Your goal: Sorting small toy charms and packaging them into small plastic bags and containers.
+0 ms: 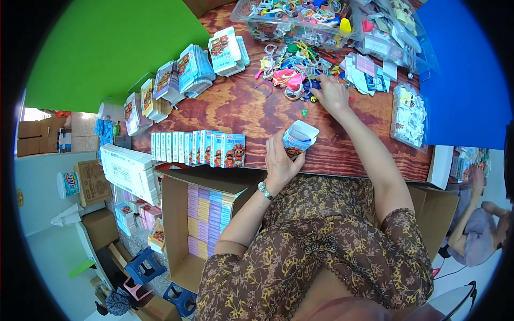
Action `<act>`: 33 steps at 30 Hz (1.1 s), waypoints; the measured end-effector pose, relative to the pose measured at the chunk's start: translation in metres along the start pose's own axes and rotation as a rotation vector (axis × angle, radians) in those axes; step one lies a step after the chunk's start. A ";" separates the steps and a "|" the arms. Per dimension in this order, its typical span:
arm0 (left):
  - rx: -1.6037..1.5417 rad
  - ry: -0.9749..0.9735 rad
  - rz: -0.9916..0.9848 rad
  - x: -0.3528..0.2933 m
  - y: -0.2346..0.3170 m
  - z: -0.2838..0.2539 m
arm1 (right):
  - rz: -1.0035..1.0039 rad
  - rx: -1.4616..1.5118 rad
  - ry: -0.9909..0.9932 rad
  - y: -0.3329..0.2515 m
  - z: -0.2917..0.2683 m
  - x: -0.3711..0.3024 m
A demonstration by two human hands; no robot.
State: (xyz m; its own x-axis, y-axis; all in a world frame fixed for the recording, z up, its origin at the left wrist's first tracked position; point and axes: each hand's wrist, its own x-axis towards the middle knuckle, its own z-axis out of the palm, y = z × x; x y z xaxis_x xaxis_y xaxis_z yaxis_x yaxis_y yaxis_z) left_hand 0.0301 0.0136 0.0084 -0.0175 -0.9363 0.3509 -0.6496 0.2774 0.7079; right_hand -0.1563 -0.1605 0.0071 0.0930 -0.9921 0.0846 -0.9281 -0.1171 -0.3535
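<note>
Open box [297,144] is pinched by the left grip [280,161] near the desk [214,112] edge, bare wood [342,158] alongside. Trinkets [289,78] are touched by the right grip [333,97], closure unclear.

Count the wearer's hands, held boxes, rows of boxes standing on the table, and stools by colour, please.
Left hand and right hand: 2
Held box: 1
Row of boxes: 1
Blue stools: 2
Pink stool: 1
Total: 7, the row counted as one
</note>
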 end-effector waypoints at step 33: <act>-0.103 0.025 0.029 0.009 0.023 0.023 | -0.604 0.150 -0.002 -0.026 -0.098 -0.115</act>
State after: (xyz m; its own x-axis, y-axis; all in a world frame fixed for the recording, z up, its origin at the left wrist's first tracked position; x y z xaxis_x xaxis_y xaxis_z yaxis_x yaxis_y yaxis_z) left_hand -0.0027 0.0064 0.0142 -0.0153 -0.9221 0.3866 -0.5679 0.3262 0.7557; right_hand -0.1781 -0.0393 0.0975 0.5867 -0.7487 0.3085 -0.6504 -0.6626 -0.3713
